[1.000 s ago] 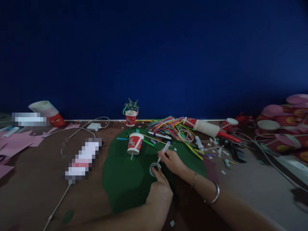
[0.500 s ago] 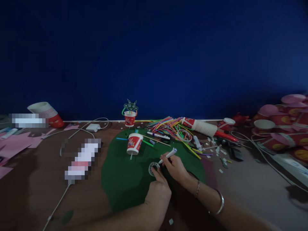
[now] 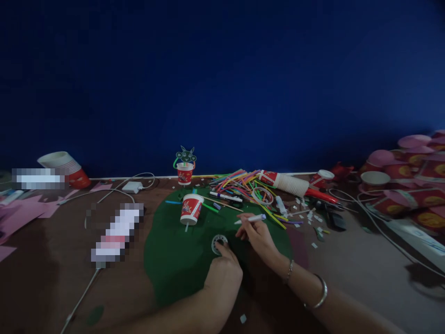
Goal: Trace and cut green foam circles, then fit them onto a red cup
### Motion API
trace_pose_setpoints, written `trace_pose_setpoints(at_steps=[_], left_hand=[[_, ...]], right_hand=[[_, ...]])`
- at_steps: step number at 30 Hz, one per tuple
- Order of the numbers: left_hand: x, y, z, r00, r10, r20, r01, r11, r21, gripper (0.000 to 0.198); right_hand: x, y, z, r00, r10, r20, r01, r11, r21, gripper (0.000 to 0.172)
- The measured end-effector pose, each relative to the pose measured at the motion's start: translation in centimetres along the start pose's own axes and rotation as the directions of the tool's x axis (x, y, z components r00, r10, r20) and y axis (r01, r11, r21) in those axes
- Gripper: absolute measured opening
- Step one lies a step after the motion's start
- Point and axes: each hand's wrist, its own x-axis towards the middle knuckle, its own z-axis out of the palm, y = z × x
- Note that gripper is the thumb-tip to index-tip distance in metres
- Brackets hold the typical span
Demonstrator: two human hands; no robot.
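Observation:
My left hand (image 3: pixel 224 273) reaches up from below, its fingertips pressing a small whitish ring with dark spots (image 3: pixel 214 242) flat against dark green paper (image 3: pixel 181 273). What kind of ring it is, I cannot tell. In my right hand (image 3: pixel 259 239) is a white marker (image 3: pixel 255 219), gripped between thumb and fingers, its tip pointing left and off the paper. Up and left of the ring stands a red and white paper cup (image 3: pixel 192 210) with a straw end poking out below. Behind it another paper cup (image 3: pixel 184 174) carries a dark green animal-face cutout and straw arms.
Colourful straws (image 3: pixel 236 182) lie heaped at the back, beside a stack of paper cups (image 3: pixel 288 183) on its side. A pixelated phone-like shape (image 3: pixel 116 234) with a cable is at left. Pink paper (image 3: pixel 31 208) lies far left; pink-topped cups (image 3: pixel 413 162) pile up at right.
My right hand has lifted the marker away from the ring, up and to the right, and the marker lies flatter. My left hand still presses the ring. The view has shifted slightly.

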Motion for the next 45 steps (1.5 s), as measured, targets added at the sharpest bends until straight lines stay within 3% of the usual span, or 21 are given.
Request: trace_pose_setpoints(at_steps=[3,5,7,10,13,16,18,21,24,26,29,34,41,45], left_hand=[[0.5,-1.7,-1.9,0.996,-0.008,0.087,0.020,0.990,-0.139,0.033],[1.0,-3.2,-3.0,0.994,-0.007,0.109,0.032,0.973,-0.230,0.024],[1.4,-4.6,-3.4,0.994,-0.017,0.106,0.050,0.947,-0.318,0.017],[1.8,-6.4,-2.3,0.995,-0.023,0.093,0.066,0.869,-0.491,0.028],[1.9,-7.6,-0.2,0.995,0.010,0.102,0.064,0.710,-0.701,0.038],[1.7,-8.7,1.4,0.984,-0.139,0.113,0.166,0.474,-0.865,0.046],[1.7,-9.4,1.8,0.965,-0.214,0.149,0.208,0.287,-0.935,0.045],[1.9,-10.2,1.7,0.956,-0.236,0.176,0.196,0.063,-0.979,0.044],[2.4,-9.8,1.7,0.964,-0.214,0.158,0.151,-0.049,-0.987,0.049],[2.8,-9.1,1.9,0.977,-0.190,0.096,0.096,-0.007,-0.995,0.052],[3.3,-7.7,2.4,0.994,-0.108,-0.022,-0.007,0.141,-0.990,0.057],[3.6,-6.4,3.2,0.989,-0.014,-0.148,-0.137,0.308,-0.941,0.062],[2.9,-6.3,4.2,0.985,-0.093,-0.143,-0.095,0.400,-0.911,0.074],[2.9,-6.3,4.3,0.988,-0.120,-0.094,-0.034,0.425,-0.905,0.068]], right_hand=[[0.6,0.0,-1.0,0.977,-0.199,0.071,0.208,0.968,-0.140,0.022],[0.7,0.2,-1.6,0.951,-0.270,0.152,0.302,0.913,-0.274,0.016],[0.7,0.4,-1.8,0.937,-0.270,0.222,0.337,0.864,-0.375,0.020],[0.4,0.7,-2.0,0.928,-0.242,0.284,0.354,0.814,-0.460,0.032],[0.2,0.9,-2.2,0.920,-0.231,0.315,0.366,0.794,-0.486,0.040],[0.2,1.0,-2.3,0.912,-0.244,0.329,0.382,0.794,-0.472,0.045],[0.2,1.0,-2.3,0.906,-0.260,0.335,0.396,0.803,-0.446,0.046],[0.3,1.1,-2.3,0.897,-0.278,0.344,0.405,0.831,-0.383,0.047],[0.4,1.2,-2.2,0.895,-0.275,0.353,0.388,0.869,-0.308,0.048],[0.4,1.3,-2.2,0.896,-0.276,0.347,0.375,0.890,-0.261,0.046],[0.6,1.5,-2.2,0.896,-0.290,0.336,0.369,0.908,-0.198,0.044],[0.6,1.5,-2.2,0.897,-0.297,0.328,0.372,0.907,-0.195,0.043],[0.6,1.4,-2.2,0.900,-0.292,0.323,0.366,0.910,-0.196,0.045],[0.6,1.5,-2.2,0.896,-0.294,0.332,0.366,0.913,-0.181,0.047]])
